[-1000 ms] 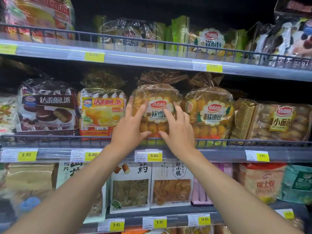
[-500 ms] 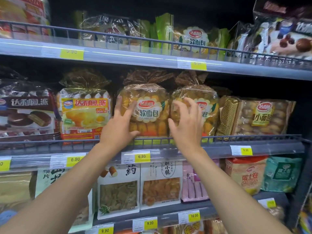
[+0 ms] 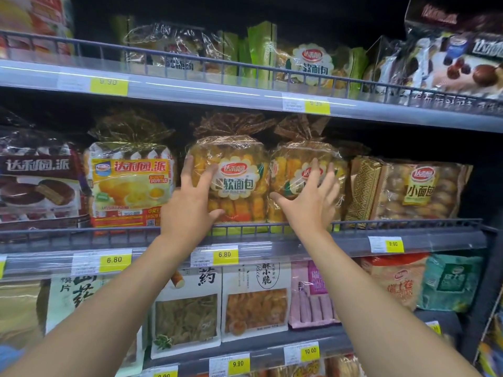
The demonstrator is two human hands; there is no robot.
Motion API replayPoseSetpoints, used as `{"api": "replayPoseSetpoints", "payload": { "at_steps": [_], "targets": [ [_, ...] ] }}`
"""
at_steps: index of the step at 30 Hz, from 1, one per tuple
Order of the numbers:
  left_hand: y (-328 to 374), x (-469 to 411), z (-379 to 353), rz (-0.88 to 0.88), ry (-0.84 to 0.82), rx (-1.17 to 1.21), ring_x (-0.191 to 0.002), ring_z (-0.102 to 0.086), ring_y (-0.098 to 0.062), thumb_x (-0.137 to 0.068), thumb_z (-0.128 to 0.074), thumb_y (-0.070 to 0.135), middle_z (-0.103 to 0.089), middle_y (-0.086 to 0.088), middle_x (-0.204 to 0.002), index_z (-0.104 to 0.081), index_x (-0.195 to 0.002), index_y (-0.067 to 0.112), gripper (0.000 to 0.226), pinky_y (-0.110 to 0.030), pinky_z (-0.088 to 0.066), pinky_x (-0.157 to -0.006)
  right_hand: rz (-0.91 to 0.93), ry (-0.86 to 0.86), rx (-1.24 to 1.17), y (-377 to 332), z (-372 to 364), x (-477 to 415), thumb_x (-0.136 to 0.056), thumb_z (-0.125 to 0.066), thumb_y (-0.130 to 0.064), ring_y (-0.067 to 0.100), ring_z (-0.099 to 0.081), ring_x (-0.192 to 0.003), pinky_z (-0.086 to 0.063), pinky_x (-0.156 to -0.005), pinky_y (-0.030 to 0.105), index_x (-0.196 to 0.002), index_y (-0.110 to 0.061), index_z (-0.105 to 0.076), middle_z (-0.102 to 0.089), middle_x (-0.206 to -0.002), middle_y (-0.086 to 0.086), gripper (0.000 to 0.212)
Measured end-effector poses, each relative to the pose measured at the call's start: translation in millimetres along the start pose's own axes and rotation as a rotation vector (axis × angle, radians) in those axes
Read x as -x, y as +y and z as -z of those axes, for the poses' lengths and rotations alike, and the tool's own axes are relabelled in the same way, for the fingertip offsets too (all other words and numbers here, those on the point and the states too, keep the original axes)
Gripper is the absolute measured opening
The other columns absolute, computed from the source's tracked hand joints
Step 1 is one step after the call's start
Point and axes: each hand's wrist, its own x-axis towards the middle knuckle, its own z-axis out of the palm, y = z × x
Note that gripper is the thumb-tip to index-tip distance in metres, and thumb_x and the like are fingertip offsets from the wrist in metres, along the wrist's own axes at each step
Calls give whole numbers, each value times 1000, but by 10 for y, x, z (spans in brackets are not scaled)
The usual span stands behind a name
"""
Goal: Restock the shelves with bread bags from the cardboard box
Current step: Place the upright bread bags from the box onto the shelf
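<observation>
Two clear bags of yellow soft bread stand upright side by side on the middle shelf (image 3: 272,244). My left hand (image 3: 190,205) lies flat against the lower left front of the left bread bag (image 3: 236,183), fingers straight and spread. My right hand (image 3: 310,200) presses with spread fingers on the front of the right bread bag (image 3: 288,172). Neither hand curls round a bag. The cardboard box is out of view.
A yellow cake pack (image 3: 130,183) and a chocolate pie pack (image 3: 38,180) stand to the left, a small-bread bag (image 3: 419,189) to the right. A low wire rail (image 3: 408,223) edges the middle shelf. More bread bags fill the top shelf (image 3: 190,89); snack packs hang below.
My right hand has moved off the left bread bag onto the right one. My left hand stayed on the left bag. The view has shifted, so the shelves sit further left in frame.
</observation>
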Motion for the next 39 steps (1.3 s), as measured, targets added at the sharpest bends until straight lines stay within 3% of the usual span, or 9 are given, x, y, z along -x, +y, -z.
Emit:
{"api": "replayPoseSetpoints", "payload": {
  "at_steps": [7, 17, 29, 33, 35, 39],
  "targets": [
    [28, -20, 17, 7, -26, -38, -124, -60, -39, -80, -79, 57, 7, -4, -172, -8, -158, 44, 106, -43, -61, -70, 10, 2, 41, 26, -59, -22, -64, -76, -76, 33, -12, -152, -48, -99, 62, -159, -30, -10, -7, -168, 4, 124],
    [22, 6, 25, -6, -28, -18, -122, -60, -39, -81, -79, 54, 5, -5, -172, -9, -158, 43, 105, -43, -61, -69, 37, -22, 58, 48, -41, -11, -67, -73, -77, 33, -10, -152, -47, -100, 62, -160, -28, -8, -6, -168, 5, 123],
    [16, 26, 84, -14, -60, 52, -124, -59, -43, -81, -81, 49, 7, -6, -172, -14, -159, 40, 103, -47, -61, -81, 76, -68, 79, 111, 93, -28, -65, -63, -86, 33, -14, -151, -51, -98, 57, -158, -30, -11, -9, -166, 4, 121],
    [49, 64, 107, -3, -35, 35, -142, -37, -49, -79, -81, 53, 1, -10, -171, -21, -157, 37, 99, -57, -53, -100, 114, -110, 74, 214, 227, -40, -66, -60, -88, 34, -16, -151, -49, -99, 59, -157, -32, -13, -10, -167, 3, 116],
    [79, 116, 117, -3, 14, -5, -150, -23, -48, -78, -80, 57, -6, -13, -170, -25, -155, 34, 97, -62, -42, -111, 129, -120, 68, 298, 319, -15, -69, -63, -84, 33, -14, -152, -47, -102, 60, -156, -32, -16, -10, -167, 3, 111],
    [283, 350, 86, -36, 89, 66, -157, -8, -38, -82, -77, 54, -12, -13, -170, -23, -159, 31, 97, -59, -23, -123, 173, -107, 77, 597, 572, 130, -74, -65, -78, 28, -13, -152, -43, -106, 58, -157, -35, -17, -10, -167, -1, 105]
  ]
}}
